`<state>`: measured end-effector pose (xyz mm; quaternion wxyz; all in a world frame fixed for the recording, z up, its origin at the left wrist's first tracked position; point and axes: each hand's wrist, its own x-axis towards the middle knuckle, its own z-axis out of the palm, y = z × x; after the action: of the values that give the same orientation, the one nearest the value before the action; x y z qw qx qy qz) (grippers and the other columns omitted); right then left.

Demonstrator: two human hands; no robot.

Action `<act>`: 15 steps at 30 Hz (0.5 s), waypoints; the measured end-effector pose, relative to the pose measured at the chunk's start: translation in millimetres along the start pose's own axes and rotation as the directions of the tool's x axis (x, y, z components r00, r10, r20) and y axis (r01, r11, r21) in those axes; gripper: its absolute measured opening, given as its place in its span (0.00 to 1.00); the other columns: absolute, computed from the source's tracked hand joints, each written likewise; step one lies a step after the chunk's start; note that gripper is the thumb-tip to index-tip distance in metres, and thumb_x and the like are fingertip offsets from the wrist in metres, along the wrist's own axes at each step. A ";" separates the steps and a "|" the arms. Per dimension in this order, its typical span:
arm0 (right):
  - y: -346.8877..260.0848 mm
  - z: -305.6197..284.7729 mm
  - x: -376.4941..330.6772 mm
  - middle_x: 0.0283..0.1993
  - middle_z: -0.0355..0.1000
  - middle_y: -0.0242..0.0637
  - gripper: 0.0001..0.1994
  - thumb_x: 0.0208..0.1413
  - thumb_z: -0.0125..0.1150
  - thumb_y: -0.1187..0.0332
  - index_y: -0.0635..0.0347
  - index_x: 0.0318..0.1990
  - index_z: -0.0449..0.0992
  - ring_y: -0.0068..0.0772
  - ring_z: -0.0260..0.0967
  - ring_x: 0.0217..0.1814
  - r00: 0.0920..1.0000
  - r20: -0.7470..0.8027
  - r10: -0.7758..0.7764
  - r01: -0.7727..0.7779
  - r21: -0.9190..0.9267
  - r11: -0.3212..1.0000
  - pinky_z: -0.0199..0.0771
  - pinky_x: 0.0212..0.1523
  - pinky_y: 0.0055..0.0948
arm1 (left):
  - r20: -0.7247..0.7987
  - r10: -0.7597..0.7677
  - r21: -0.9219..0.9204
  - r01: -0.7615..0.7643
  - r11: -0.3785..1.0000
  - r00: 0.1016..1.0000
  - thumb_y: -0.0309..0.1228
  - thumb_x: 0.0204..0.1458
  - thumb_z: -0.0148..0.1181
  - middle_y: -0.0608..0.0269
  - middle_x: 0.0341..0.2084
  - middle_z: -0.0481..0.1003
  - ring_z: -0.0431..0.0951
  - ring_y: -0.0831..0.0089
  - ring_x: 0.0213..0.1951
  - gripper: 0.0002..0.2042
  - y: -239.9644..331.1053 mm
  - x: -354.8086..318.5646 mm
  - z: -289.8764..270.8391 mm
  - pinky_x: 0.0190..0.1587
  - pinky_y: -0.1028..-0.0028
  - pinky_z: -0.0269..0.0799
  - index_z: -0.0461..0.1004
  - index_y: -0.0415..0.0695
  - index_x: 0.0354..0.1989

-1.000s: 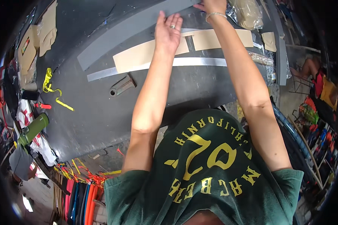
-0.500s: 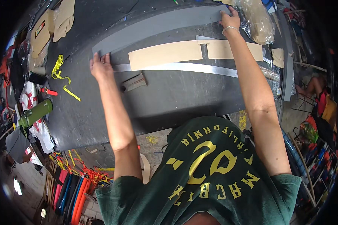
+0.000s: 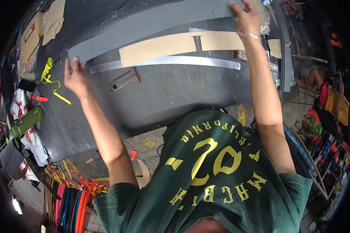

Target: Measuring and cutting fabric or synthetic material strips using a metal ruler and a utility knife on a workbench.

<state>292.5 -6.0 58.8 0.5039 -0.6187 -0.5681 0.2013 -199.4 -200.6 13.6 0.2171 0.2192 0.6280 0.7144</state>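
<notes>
Grey strip point(image 3: 155, 25) is clamped in the right hand point(image 3: 249, 20); left hand point(image 3: 76, 80) touches it, grip unclear.

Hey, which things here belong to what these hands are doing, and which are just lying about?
In hand, or likely part of it:
- grey strip, left hand and right hand at its ends
- tan strips and silvery strip nearby

Apparently lying about:
- yellow tape
- green bottle

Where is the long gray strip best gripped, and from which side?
Probably by both ends of the gray strip, one hand each, coming from the person's near side: it is long, narrow and gently curved, so a middle grip alone might let it swing. The left hand and right hand are at those ends.
</notes>
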 end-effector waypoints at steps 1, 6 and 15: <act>-13.0 -21.2 -15.2 0.46 0.78 0.44 0.16 0.55 0.65 0.69 0.65 0.50 0.79 0.42 0.75 0.53 1.000 0.013 0.002 -0.002 -0.008 1.000 0.72 0.58 0.40 | -0.012 -0.027 0.000 0.027 1.000 1.000 0.22 0.59 0.67 0.60 0.42 0.80 0.80 0.77 0.39 0.25 11.5 -11.5 -12.4 0.39 0.78 0.80 0.69 0.32 0.65; -17.6 -120.4 -84.6 0.54 0.78 0.38 0.27 0.57 0.69 0.74 0.70 0.64 0.71 0.24 0.75 0.53 0.884 0.367 0.288 -0.342 0.091 0.935 0.73 0.57 0.24 | -0.037 -0.189 0.051 0.191 0.980 0.981 0.23 0.59 0.67 0.60 0.44 0.81 0.81 0.79 0.39 0.25 39.9 -84.0 -66.6 0.37 0.81 0.79 0.70 0.35 0.66; 76.3 -145.6 -198.2 0.47 0.80 0.34 0.21 0.57 0.68 0.77 0.67 0.58 0.75 0.21 0.76 0.48 0.761 0.482 0.435 -0.495 -0.003 0.869 0.74 0.52 0.22 | -0.217 -0.286 0.246 0.335 0.910 0.933 0.23 0.58 0.68 0.63 0.42 0.82 0.81 0.79 0.36 0.25 11.5 -200.0 -139.5 0.35 0.79 0.77 0.73 0.38 0.64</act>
<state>396.2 -231.3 -10.4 0.3236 -0.6405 -0.4869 0.4980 -119.6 -430.9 0.9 0.2390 0.0805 0.7658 0.5916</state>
